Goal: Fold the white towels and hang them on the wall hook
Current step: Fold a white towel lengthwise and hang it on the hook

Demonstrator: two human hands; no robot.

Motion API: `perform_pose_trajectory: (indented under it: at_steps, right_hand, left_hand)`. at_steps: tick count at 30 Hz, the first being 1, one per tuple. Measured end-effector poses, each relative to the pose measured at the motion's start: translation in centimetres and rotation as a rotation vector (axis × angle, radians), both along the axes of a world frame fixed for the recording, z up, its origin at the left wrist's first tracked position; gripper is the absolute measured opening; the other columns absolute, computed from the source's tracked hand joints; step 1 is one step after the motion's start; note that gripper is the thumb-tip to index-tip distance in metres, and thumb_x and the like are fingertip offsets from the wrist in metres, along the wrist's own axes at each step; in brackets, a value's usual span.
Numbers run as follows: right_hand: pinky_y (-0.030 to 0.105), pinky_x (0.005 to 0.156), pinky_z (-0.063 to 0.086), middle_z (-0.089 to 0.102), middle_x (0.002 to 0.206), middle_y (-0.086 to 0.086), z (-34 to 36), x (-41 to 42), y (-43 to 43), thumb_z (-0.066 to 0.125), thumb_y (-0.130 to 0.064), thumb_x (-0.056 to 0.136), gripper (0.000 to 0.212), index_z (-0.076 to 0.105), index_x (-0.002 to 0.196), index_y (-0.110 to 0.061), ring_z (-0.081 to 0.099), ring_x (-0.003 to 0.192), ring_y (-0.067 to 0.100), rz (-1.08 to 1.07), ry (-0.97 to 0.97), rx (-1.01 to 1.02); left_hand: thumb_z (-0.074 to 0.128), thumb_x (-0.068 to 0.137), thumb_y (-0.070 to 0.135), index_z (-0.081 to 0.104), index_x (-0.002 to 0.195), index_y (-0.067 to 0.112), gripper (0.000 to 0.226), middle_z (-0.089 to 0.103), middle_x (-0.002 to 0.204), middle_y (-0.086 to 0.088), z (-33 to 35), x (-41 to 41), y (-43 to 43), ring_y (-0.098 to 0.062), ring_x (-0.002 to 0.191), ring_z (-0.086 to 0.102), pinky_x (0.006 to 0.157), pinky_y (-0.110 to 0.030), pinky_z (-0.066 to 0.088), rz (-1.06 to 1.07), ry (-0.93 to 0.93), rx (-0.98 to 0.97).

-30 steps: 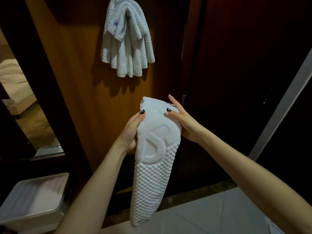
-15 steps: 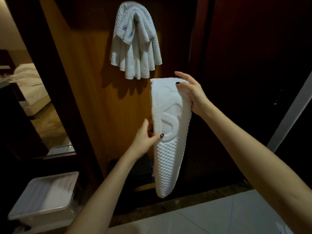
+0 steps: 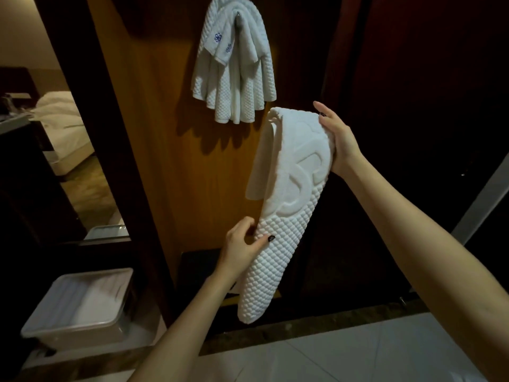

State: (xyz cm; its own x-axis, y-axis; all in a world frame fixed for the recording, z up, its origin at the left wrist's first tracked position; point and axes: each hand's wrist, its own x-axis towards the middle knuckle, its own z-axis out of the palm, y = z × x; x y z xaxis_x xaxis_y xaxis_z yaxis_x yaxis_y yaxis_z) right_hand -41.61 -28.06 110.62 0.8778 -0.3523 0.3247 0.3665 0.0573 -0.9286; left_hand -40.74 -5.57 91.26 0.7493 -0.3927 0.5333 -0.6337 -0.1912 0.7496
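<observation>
In the head view, a person held a long white folded towel (image 3: 286, 216) up in front of a brown wooden wall (image 3: 165, 133). The towel had small bumps on its lower half and a big raised curly shape on its upper half. It hung at a slant, with its top end higher and more to the right, and its bottom end lower and more to the left. A loose flap stuck out along its upper left edge.

The right hand (image 3: 337, 139) gripped the top end of the towel, with its fingers curled over the top edge. The left hand (image 3: 242, 246) pinched the towel's left edge about halfway down. Its thumb lay on the front, and its other fingers were tucked behind. The thumb nail was painted dark.

High up on the wooden wall, a bunch of white towels (image 3: 234, 67) hung from a small metal hook (image 3: 239, 19). One of them had little blue flower marks. The held towel's top end was just below and to the right of the bunch, not touching it.

Low on the left sat a clear plastic box (image 3: 80, 301) with something white inside. Far off on the left, a bed with white sheets (image 3: 63, 125) showed. Pale shiny floor tiles (image 3: 358, 354) lay along the bottom.
</observation>
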Motion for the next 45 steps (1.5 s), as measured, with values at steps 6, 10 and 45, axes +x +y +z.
perform_pose_trajectory:
  at_steps: [6,10,45]
  right_hand:
    - [0.029,0.080,0.054,0.066,0.116,0.006,0.4,0.4,-0.1,0.048,-0.016,0.095,0.037,0.053,0.131,-0.023,0.068,0.098,0.017,0.028,-0.001,-0.004]
    - [0.027,0.076,0.055,0.068,0.111,0.006,0.3,0.7,0.1,0.047,-0.014,0.095,0.034,0.055,0.128,-0.021,0.069,0.094,0.017,0.028,-0.010,0.014]
    - [0.024,0.057,0.055,0.052,0.113,0.010,7.6,6.8,-6.8,0.060,-0.007,0.087,0.053,0.033,0.132,-0.017,0.061,0.087,0.020,-0.251,-0.154,-0.106]
  left_hand:
    - [0.065,0.081,0.051,0.063,0.101,0.011,0.045,0.053,0.094,0.004,-1.6,0.7,-0.3,-0.014,0.091,0.050,0.074,-0.025,0.037,-0.041,0.183,0.297]
    - [0.066,0.081,0.050,0.054,0.110,0.010,0.050,0.043,0.100,0.008,-2.1,1.1,-0.9,-0.008,0.095,0.042,0.077,-0.025,0.032,-0.009,0.289,0.313]
    - [0.067,0.086,0.036,0.065,0.085,0.013,0.023,0.064,0.076,0.003,21.5,17.5,5.3,-0.011,0.068,0.059,0.058,-0.023,0.044,0.108,0.030,0.200]
